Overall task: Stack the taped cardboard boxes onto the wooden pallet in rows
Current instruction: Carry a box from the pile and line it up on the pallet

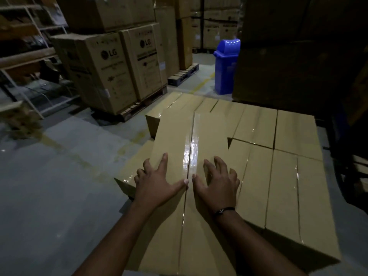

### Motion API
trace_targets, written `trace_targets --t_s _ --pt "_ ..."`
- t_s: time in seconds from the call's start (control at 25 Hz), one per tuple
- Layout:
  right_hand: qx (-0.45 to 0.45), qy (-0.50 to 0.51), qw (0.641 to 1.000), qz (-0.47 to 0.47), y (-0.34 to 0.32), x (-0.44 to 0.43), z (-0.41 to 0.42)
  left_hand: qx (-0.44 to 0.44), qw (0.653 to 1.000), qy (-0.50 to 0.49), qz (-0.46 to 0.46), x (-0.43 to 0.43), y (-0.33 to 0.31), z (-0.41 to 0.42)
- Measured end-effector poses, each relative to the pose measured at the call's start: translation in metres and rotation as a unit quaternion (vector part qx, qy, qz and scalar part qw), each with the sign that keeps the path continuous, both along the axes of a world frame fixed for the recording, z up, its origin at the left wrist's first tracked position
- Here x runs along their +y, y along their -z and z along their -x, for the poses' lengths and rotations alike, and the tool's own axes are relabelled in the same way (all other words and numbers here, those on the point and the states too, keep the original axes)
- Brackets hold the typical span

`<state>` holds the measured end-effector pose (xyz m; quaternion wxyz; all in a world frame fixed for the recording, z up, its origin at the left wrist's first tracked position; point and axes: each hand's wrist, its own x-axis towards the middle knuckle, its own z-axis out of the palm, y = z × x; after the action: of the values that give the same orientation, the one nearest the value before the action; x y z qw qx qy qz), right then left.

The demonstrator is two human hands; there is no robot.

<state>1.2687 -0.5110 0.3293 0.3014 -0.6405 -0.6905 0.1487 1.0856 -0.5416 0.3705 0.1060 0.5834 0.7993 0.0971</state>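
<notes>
Pressing on the top box (175, 134), the left hand (157, 186) and the right hand (218, 187) lie side by side in the lower centre of the frame. The fingers (164, 161) of both hands are spread and released, and they grasp nothing. The two thumbs almost meet at the shiny tape strip (192, 152) that runs along the middle seam of this box. A dark bracelet (224, 211) is on the right wrist. The top box lies on a layer of taped boxes (282, 176), which fills the centre and right of the frame in rows, touching each other. Big printed cartons (107, 74) stand on a wooden pallet (137, 109) in the upper left. A blue bin (227, 64) stands on the grey floor (49, 186) at the upper centre.
</notes>
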Motion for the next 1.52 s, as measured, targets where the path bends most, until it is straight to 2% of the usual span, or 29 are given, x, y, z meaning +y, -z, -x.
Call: trace_targets --t_s 0.24,0.44,0.84,1.08,1.52 --pt "0.051 -0.007 0.999 0.017 0.007 0.116 0.021 0.021 1.0 0.009 -0.014 0.117 -0.013 0.025" --pt "0.053 0.025 0.998 0.036 0.023 0.18 0.035 0.014 0.998 0.058 -0.004 0.195 0.001 0.048" --pt "0.057 0.113 0.981 0.15 0.086 0.27 0.055 -0.044 0.973 0.199 0.112 0.323 0.075 0.097" --pt "0.037 0.16 0.968 0.189 0.118 0.283 0.069 -0.065 0.95 0.253 0.169 0.361 0.12 0.111" --pt "-0.015 0.149 0.942 0.3 0.179 0.301 0.065 -0.098 0.923 0.285 0.24 0.389 0.205 0.119"
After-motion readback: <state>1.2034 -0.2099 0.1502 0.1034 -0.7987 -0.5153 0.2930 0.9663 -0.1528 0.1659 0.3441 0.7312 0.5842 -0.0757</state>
